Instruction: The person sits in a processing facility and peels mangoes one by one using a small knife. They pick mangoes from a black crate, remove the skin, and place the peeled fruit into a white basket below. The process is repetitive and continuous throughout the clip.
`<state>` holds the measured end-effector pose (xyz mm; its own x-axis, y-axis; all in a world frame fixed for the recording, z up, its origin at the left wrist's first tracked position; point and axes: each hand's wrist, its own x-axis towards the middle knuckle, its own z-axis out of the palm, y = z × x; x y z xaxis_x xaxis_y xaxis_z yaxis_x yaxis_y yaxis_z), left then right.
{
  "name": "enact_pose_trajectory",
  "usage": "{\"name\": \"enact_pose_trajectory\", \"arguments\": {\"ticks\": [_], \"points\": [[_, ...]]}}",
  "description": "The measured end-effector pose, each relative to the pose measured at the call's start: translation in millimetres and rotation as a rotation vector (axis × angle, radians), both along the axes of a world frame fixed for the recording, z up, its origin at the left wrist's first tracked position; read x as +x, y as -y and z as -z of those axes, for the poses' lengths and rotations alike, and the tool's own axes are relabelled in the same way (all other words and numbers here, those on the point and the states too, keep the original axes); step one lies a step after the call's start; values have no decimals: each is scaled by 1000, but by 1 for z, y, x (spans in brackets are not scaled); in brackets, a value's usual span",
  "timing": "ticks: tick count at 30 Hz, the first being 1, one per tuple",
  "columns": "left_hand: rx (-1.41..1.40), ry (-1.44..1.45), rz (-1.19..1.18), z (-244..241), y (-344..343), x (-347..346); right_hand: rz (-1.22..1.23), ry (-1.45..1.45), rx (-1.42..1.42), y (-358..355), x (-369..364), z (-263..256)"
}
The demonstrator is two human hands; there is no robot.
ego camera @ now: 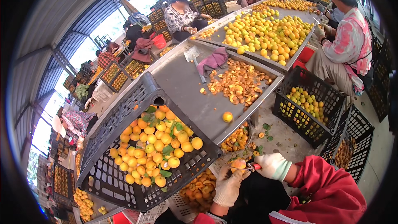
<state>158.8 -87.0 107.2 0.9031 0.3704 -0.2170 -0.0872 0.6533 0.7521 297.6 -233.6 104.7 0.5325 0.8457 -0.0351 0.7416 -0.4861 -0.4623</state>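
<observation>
My left hand, in a cream knitted glove, holds an apricot in its fingertips. My right hand, gloved too, grips a small red-handled cutting tool. Its thin metal blade crosses the front of the fruit; how deep it sits I cannot tell. Below my left hand, a crate holds opened apricot pieces. Left of my hands, a black plastic crate lies tipped on its side with whole apricots and green leaves in it. More cut pieces fill a round container beyond my hands.
Cut apricots, a purple cloth and a long-handled scraper lie on the metal table. Black crates stand on the floor at right. A person in a pink-and-white top sits beyond them.
</observation>
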Motion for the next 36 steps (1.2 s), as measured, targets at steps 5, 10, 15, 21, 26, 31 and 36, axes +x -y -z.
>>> {"name": "enact_pose_trajectory", "arguments": {"ticks": [5,10,15,21,26,31,36], "points": [[234,-64,-99,13,8,20,3,-13,-57,-3,21,9],[236,-79,-127,31,4,34,-11,-64,-94,-12,39,26],[73,-55,-106,60,-15,54,-16,-45,-153,-31,62,54],[309,-306,-164,94,-32,74,-22,-19,-178,-58,89,94],[109,-357,-206,128,-43,82,-80,-47,-267,-78,107,135],[373,-459,-251,166,-60,97,-47,-110,-311,-102,114,180],[445,-486,-311,208,-75,99,-24,-116,-332,-117,110,216]]}}
